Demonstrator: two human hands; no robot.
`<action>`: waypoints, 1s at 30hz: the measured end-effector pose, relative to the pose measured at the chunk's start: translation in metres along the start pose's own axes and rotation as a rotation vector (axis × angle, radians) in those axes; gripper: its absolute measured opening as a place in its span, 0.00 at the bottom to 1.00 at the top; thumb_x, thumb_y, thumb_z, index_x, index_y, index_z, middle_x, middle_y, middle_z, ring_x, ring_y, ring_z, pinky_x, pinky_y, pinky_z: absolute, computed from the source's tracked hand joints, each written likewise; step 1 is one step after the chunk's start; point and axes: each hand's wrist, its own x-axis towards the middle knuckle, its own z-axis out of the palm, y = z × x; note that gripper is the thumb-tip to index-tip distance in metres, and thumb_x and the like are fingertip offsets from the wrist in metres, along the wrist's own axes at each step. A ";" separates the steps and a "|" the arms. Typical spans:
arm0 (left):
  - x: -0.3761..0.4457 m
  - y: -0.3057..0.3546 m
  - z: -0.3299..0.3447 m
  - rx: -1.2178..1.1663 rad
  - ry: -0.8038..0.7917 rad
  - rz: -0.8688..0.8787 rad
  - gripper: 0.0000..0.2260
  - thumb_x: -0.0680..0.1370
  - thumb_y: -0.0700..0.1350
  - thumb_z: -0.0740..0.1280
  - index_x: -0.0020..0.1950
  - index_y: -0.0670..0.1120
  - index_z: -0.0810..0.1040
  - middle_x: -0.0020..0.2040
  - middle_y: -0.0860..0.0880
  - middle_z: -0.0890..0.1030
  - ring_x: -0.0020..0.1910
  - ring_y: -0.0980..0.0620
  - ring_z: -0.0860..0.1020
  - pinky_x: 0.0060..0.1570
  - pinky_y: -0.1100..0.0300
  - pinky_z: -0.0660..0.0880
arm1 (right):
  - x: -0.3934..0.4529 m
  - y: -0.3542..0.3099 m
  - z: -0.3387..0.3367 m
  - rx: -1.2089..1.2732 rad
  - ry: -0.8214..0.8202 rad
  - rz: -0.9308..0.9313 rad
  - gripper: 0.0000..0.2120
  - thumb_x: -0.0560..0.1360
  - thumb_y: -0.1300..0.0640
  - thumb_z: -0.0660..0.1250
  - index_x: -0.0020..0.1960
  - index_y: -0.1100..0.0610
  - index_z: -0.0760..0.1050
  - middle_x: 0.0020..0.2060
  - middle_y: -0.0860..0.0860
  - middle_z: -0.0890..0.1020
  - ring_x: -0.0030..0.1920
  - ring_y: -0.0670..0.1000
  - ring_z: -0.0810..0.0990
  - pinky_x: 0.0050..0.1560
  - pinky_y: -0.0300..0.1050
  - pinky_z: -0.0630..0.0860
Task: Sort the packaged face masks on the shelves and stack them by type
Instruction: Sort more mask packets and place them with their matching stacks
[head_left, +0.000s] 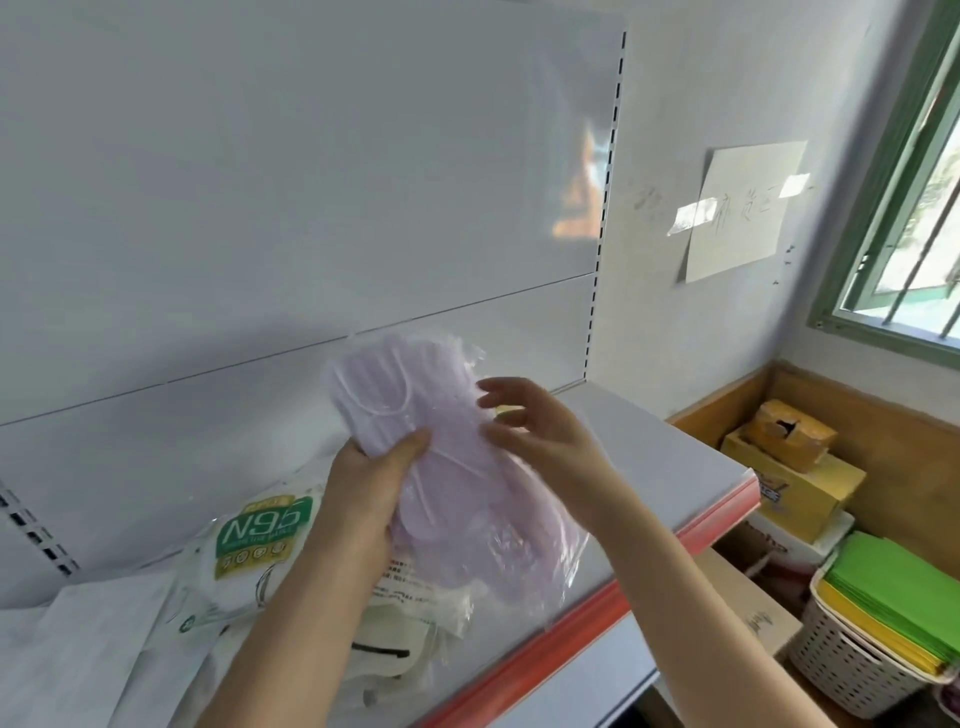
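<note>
A person's left hand (363, 499) grips a clear pack of lilac face masks (441, 467) by its near left edge, thumb curled over the top, holding it tilted above the white shelf (649, 447). The right hand (535, 431) meets the pack's right side with fingers spread and loosely bent; whether they pinch the wrapper cannot be told. Beneath the pack and to its left lies a white N95 mask packet (260, 545) with a green label, with more white packets (405, 623) heaped under it toward the shelf's red front strip (675, 551). Right of the pack the shelf surface runs to its end edge. Beyond that edge stand a yellow carton (795, 488) and a white basket (852, 665) of green and yellow sheets.
</note>
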 end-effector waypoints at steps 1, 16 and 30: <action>0.002 -0.001 -0.004 -0.030 0.061 -0.007 0.12 0.76 0.44 0.75 0.59 0.47 0.81 0.49 0.46 0.87 0.45 0.44 0.85 0.40 0.53 0.79 | 0.002 0.010 -0.014 0.021 0.061 0.041 0.17 0.75 0.59 0.72 0.63 0.55 0.77 0.54 0.49 0.82 0.50 0.46 0.80 0.51 0.39 0.75; -0.002 -0.003 0.005 -0.123 0.046 0.041 0.15 0.75 0.44 0.76 0.61 0.49 0.81 0.53 0.47 0.86 0.50 0.45 0.85 0.48 0.48 0.81 | -0.019 0.033 -0.089 -0.222 0.690 0.309 0.12 0.77 0.56 0.70 0.59 0.56 0.73 0.49 0.53 0.83 0.40 0.47 0.79 0.37 0.40 0.73; -0.056 0.025 -0.014 -0.106 -0.246 0.235 0.24 0.76 0.60 0.69 0.67 0.49 0.77 0.55 0.44 0.86 0.54 0.43 0.85 0.53 0.47 0.83 | -0.021 -0.032 0.041 -0.243 -0.071 -0.029 0.38 0.68 0.42 0.78 0.71 0.31 0.60 0.62 0.41 0.76 0.58 0.43 0.78 0.60 0.45 0.78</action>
